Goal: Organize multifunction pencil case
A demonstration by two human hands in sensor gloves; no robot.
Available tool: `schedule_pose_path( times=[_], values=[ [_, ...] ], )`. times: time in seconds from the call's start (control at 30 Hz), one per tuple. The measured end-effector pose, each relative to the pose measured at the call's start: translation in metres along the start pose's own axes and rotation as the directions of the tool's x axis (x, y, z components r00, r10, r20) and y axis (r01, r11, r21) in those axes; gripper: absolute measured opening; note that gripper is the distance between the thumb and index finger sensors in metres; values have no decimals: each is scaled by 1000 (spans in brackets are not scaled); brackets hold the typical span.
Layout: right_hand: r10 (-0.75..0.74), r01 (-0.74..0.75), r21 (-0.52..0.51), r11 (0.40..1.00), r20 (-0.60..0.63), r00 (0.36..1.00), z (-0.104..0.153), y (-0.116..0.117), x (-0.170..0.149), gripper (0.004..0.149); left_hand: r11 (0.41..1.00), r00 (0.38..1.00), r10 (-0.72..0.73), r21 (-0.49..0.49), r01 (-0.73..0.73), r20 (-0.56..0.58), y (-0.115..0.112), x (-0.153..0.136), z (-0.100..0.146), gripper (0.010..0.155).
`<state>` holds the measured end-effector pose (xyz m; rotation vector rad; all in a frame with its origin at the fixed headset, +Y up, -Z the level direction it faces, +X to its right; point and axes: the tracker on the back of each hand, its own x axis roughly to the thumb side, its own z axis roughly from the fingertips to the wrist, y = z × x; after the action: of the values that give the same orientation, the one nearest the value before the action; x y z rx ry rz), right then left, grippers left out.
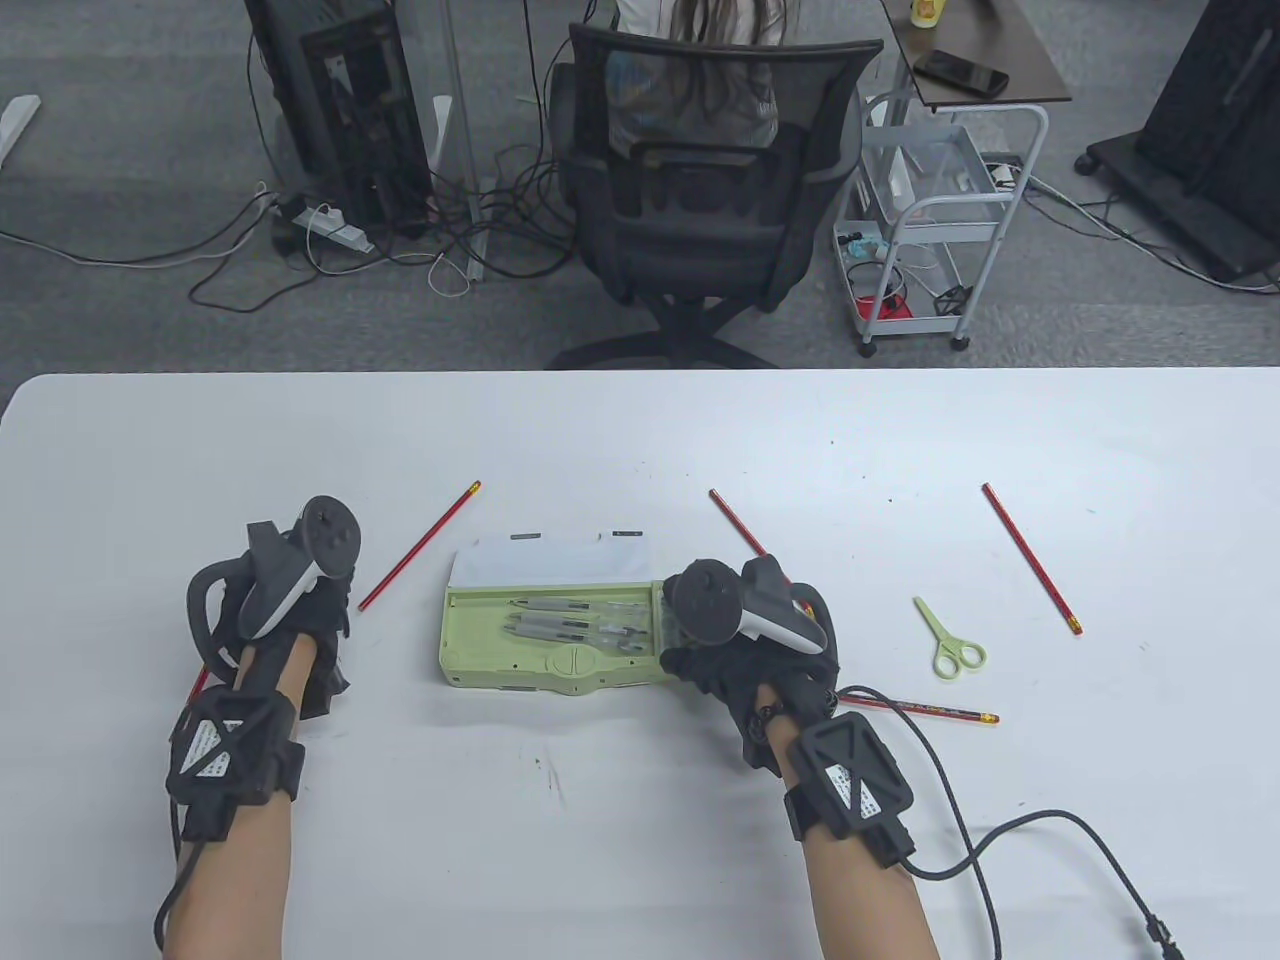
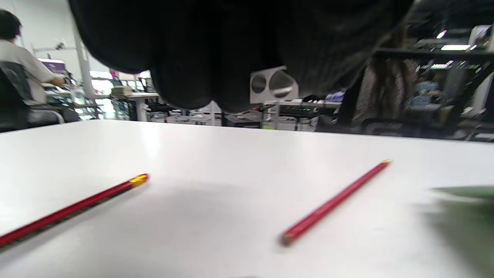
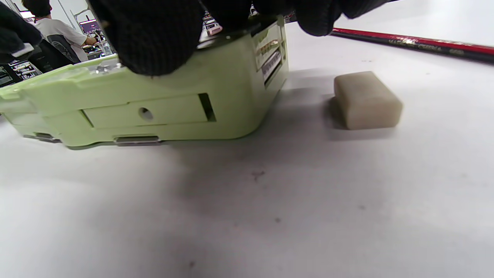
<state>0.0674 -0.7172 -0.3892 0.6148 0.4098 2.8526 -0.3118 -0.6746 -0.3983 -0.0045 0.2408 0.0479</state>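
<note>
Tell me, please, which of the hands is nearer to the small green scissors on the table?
Right. The right hand sits at the pencil case's right end, with the scissors just to its right. The left hand is on the case's far side, much farther away.

White bench (image 1: 640, 850) carries an open green pencil case (image 1: 555, 625), lid raised at the far side, grey pens (image 1: 575, 625) lying in its tray. Right hand (image 1: 745, 640) rests at the case's right end; contact of its fingers hidden under the tracker. Left hand (image 1: 290, 610) sits left of the case, apart from it, fingers not visible. Red pencils: one (image 1: 420, 546) between left hand and case, one (image 1: 740, 525) beyond the right hand, one (image 1: 1032, 557) far right, one (image 1: 925, 710) near the right wrist. Green scissors (image 1: 948, 640) lie right of the right hand.
</note>
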Motion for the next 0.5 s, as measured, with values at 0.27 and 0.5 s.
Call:
schedule_pose_path(
  times=[0.27,0.5],
  values=[
    [-3,3,-4,1000,1,1000,0,0,0,78,999,986,51,-4,-51,162,0,50,33,47],
    [-3,3,-2,1000,1,1000,0,0,-1,78,999,969,27,-37,-19,246,-14,84,52,45]
  ],
)
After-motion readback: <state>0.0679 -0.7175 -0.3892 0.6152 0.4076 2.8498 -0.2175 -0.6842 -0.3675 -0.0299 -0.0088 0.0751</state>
